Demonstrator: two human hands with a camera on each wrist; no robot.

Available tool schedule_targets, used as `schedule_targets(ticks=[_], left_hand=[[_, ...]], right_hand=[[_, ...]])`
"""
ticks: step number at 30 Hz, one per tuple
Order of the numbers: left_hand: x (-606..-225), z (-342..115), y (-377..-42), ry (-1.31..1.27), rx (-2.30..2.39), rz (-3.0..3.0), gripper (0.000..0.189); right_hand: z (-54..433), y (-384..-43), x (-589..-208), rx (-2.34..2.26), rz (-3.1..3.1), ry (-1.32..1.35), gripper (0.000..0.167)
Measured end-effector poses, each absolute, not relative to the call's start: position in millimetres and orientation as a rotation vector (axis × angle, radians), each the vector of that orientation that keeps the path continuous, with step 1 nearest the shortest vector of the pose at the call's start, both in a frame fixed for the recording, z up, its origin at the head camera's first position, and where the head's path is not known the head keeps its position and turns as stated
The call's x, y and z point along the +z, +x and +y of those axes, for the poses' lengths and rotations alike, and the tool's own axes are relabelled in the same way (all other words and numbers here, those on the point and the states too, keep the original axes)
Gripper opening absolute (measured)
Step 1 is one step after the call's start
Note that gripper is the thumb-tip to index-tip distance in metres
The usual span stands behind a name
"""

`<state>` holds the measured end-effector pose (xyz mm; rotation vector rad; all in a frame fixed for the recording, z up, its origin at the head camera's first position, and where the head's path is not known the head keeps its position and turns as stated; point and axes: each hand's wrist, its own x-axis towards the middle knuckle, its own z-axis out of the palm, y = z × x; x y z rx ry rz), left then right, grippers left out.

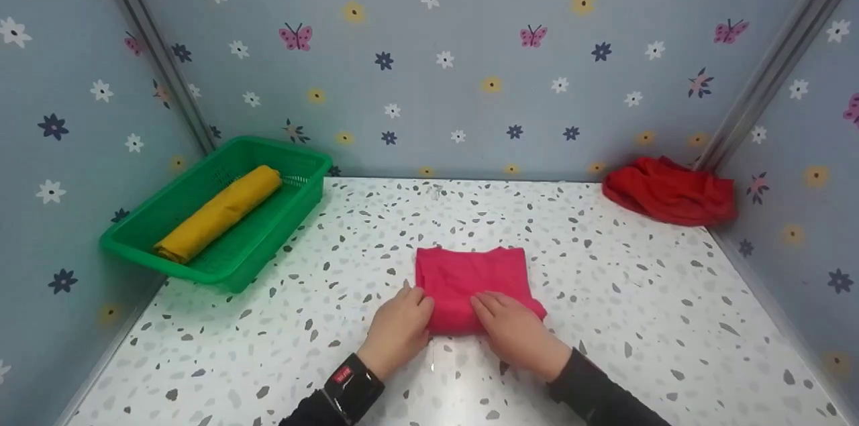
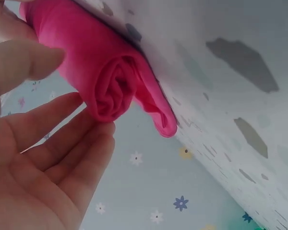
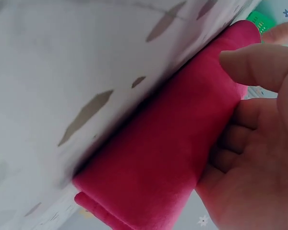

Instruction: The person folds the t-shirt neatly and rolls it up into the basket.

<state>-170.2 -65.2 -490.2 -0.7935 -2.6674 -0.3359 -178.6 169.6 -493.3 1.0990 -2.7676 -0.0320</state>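
Observation:
A pink cloth lies in front of me, its far part flat and its near part wound into a roll. The spiral of the roll's end faces the left wrist view. My left hand touches the roll's left end with long, nearly straight fingers; its thumb stands on the near side. My right hand rests over the roll towards its right end, fingers laid on top. In the right wrist view that thumb lies against the pink roll, and the fingertips are hidden behind it.
A green basket stands at the left with a rolled yellow cloth inside. At the back right, a crumpled red cloth lies in the corner. Flower-patterned walls enclose the speckled white table on three sides.

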Motion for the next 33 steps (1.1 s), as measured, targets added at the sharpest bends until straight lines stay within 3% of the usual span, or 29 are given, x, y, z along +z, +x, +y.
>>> schedule_targets(ticks=[25, 33], left_hand=[[-497, -60, -186, -0.76, -0.466, -2.843, 0.031], [-498, -65, -183, -0.798, -0.569, -2.834, 0.028]], right_hand=[[166, -195, -496, 0.08, -2.869, 1.052, 0.048], [170, -193, -493, 0.149, -2.847, 1.083, 0.032]])
